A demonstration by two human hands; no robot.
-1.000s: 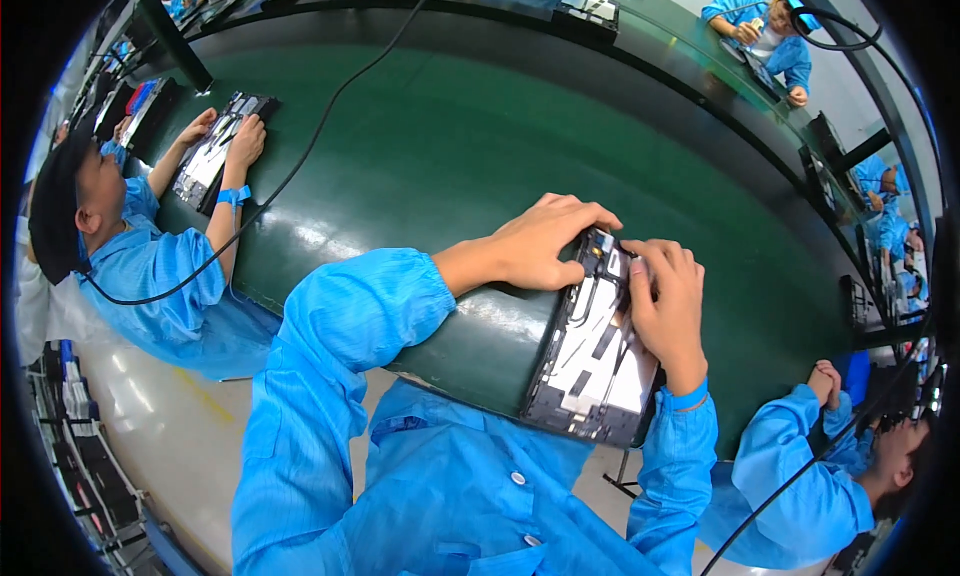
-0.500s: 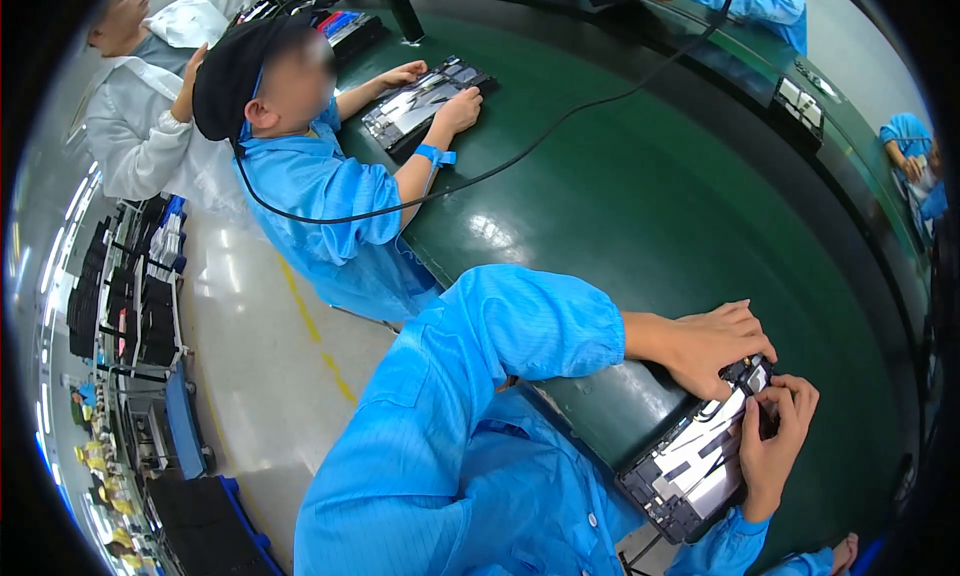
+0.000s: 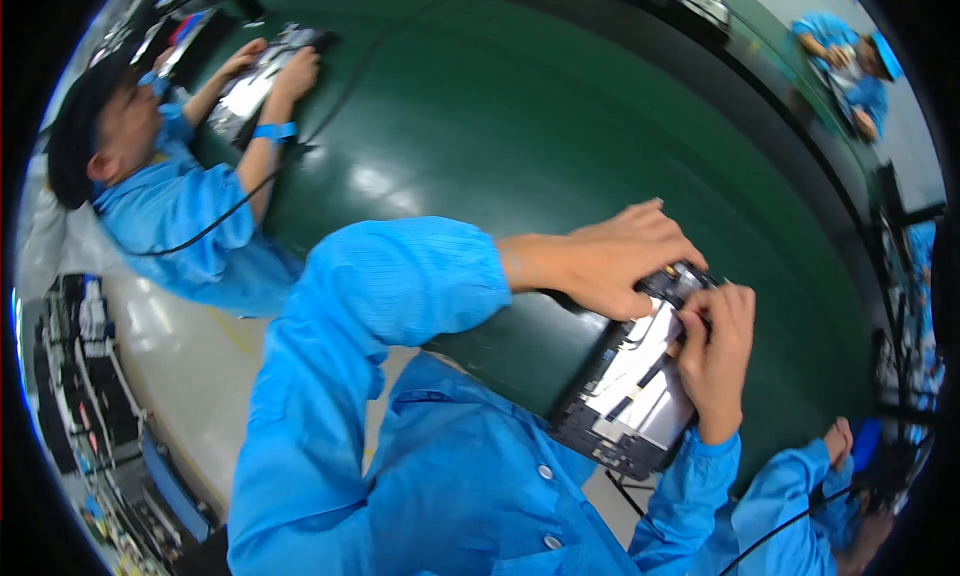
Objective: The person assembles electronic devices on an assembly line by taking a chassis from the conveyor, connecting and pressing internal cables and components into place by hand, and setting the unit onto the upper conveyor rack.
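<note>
An opened tablet-like device (image 3: 645, 381) with silver panels and black parts along its ends lies slanted at the table's near edge. My left hand (image 3: 625, 266) grips its far end, with the thumb on the inner face and the fingers over the top. At the long right side my right hand (image 3: 718, 351) is closed, thumb and forefinger pinched together over the silver inside. Whatever sits in that pinch is too small and blurred to make out. Both hands are close together at the far end, without touching plainly.
The green table (image 3: 480, 106) stretches away from me. At the far left a co-worker (image 3: 170, 196) handles a similar opened device (image 3: 255, 86). A black cable (image 3: 345, 106) hangs across the view. Another person's sleeve (image 3: 790, 496) is near on the right; a shelf rack (image 3: 90, 376) stands left.
The view has swung, so the table, co-worker and device all appear further left and higher. Both hands keep to the device's far end, and the right hand is still pinched.
</note>
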